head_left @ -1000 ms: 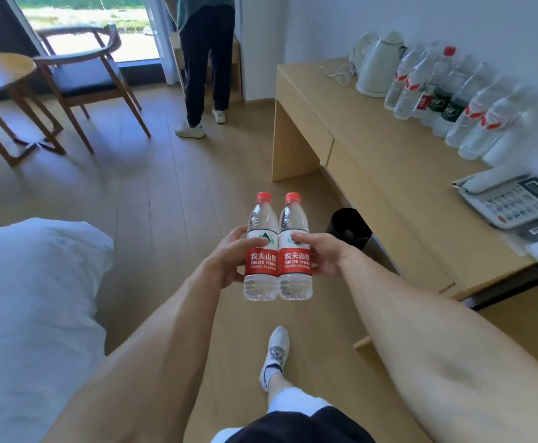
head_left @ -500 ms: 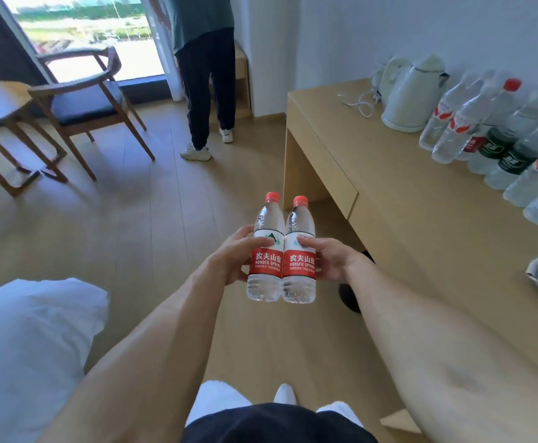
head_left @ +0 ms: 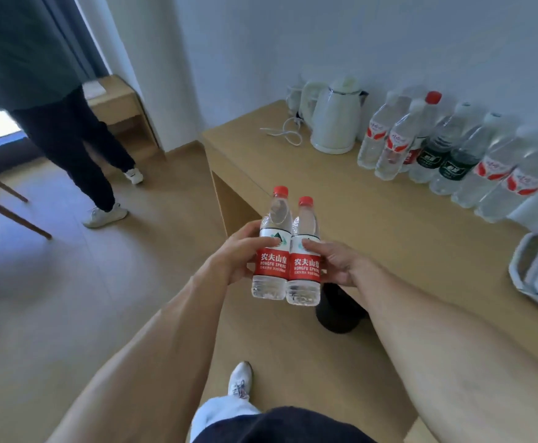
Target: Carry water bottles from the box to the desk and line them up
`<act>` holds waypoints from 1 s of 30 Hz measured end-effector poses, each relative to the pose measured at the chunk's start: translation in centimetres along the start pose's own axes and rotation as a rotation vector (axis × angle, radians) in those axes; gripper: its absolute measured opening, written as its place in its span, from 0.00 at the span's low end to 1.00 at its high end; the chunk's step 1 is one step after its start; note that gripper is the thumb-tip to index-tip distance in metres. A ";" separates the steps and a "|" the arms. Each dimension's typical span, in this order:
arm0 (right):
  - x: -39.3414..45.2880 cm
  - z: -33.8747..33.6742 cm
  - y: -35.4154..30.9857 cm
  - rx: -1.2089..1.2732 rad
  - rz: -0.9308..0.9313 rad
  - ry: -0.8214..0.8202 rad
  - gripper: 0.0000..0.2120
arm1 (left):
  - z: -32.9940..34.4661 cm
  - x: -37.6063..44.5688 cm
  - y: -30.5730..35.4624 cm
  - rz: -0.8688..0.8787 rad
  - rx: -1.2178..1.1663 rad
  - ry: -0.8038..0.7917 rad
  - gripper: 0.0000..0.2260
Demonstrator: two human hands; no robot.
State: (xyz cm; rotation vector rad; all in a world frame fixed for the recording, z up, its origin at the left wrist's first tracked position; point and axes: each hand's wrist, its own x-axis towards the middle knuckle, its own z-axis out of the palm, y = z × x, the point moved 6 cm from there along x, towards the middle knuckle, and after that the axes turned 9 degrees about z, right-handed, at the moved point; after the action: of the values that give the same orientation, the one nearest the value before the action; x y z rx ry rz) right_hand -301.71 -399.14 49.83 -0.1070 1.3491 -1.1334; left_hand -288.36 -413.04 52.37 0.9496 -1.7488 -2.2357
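Head view, swept from nine o'clock to three: a second person (head_left: pixel 53 129) stands on the wooden floor at ten o'clock. At centre, the left hand (head_left: pixel 234 255) grips one red-labelled bottle (head_left: pixel 272 251) and the right hand (head_left: pixel 336 262) grips its twin (head_left: pixel 304 257), both upright and touching side by side, held in the air before the table (head_left: pixel 341 203). At one o'clock stands a white kettle (head_left: pixel 336 118); a row of bottles (head_left: pixel 446 155) runs along the wall toward three.

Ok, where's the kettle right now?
The kettle stands at the desk's far end by the wall, left of the bottle row.
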 end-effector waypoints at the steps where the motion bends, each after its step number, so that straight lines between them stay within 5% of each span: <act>1: 0.2 -0.6 -1.0 0.035 -0.012 0.058 0.26 | 0.0 1.7 1.0 -0.002 0.004 -0.043 0.21; 8: -0.2 -4.5 -5.5 0.222 -0.112 0.362 0.31 | 3.1 11.1 6.8 -0.032 0.114 -0.358 0.24; 18: -6.3 -12.7 -4.9 0.461 -0.227 0.678 0.30 | 15.8 16.7 8.1 -0.007 0.207 -0.716 0.22; 30: -9.4 -21.1 -10.3 0.414 -0.433 0.811 0.30 | 23.2 21.8 9.9 0.117 0.225 -0.774 0.26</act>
State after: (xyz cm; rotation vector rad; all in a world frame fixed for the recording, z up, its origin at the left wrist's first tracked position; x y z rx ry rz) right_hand -322.65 -386.82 56.83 0.4262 1.8011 -1.9259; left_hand -321.00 -407.52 55.83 -0.0511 -2.2955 -2.5469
